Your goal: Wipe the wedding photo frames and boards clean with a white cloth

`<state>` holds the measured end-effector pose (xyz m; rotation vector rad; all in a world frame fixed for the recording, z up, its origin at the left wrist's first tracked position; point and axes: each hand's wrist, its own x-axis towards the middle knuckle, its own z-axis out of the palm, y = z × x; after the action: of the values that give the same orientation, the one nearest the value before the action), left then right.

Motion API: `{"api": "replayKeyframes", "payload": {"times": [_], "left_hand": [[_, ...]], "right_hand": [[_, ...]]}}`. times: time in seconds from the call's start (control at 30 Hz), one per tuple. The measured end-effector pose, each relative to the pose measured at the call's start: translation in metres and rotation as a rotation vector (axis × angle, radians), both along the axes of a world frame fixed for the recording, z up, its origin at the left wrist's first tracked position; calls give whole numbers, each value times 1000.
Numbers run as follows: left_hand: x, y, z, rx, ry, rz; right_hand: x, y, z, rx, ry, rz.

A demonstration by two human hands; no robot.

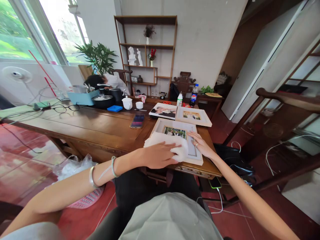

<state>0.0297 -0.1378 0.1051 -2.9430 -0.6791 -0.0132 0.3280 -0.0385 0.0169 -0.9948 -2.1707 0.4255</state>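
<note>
A white photo frame (196,156) with a colour picture lies flat at the near edge of the wooden table (82,123). My left hand (160,154) lies flat on a white cloth (162,140) spread over the frame's near left part, fingers stretched out. My right hand (202,145), with a ring, rests flat on the frame's right border, fingers spread. Two more framed photos, one dark (163,111) and one light (193,116), lie just beyond it.
A phone or palette (137,121) lies mid-table. Further back are a blue box (114,108), white cups (127,103), a black pan (103,101), bottles (194,94) and another person (105,81). A chair arm (287,98) stands to the right; a plastic bag (72,166) is on the floor.
</note>
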Motion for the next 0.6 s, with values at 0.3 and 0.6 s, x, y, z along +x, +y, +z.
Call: {"api": "replayKeyframes", "payload": {"times": [0.3, 0.6], "left_hand": [[12, 69, -21, 43, -39, 189], [21, 152, -25, 307, -77, 310]], "right_hand": [[1, 1, 0, -4, -10, 9], [1, 2, -2, 7, -17, 18]]}}
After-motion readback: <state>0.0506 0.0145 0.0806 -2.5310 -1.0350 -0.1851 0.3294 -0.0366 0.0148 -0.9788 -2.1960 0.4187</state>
